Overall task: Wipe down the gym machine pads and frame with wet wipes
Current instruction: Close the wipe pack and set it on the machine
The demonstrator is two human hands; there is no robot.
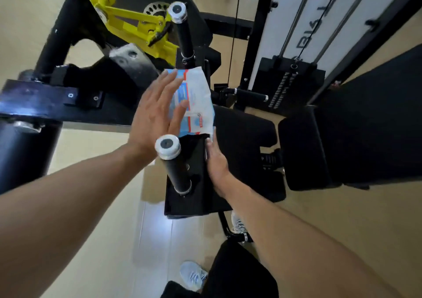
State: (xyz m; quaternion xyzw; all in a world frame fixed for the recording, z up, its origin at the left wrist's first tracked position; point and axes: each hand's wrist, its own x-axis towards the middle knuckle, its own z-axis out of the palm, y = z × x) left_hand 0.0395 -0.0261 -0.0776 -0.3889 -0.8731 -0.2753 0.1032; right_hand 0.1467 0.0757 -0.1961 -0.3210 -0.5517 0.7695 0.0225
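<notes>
R hand [218, 160] lies nearest, at the right edge of the black plate [194, 183], fingers fairly straight, tips at a white wipe [211, 135] poking from the pack's near end; whether they pinch it I can't tell. Near peg [175, 165] stands on the plate's left side, just beside that hand. L hand [157, 112] is further up, fingers straight and spread wide, flat against the pack [196, 101], holding nothing. Pack sits on the plate between near peg and far peg [182, 30], toward the far edge. Pads [303, 147] lie beyond the plate's right edge, w/ the weight stack [290, 85] further off.

Step, I'd say: getting a wipe out. Do it well by pressing the pack down w/ the L palm so it doesn't lift, pulling one sheet low and slow so the next doesn't trail out, then starting on the plate and pegs.
</notes>
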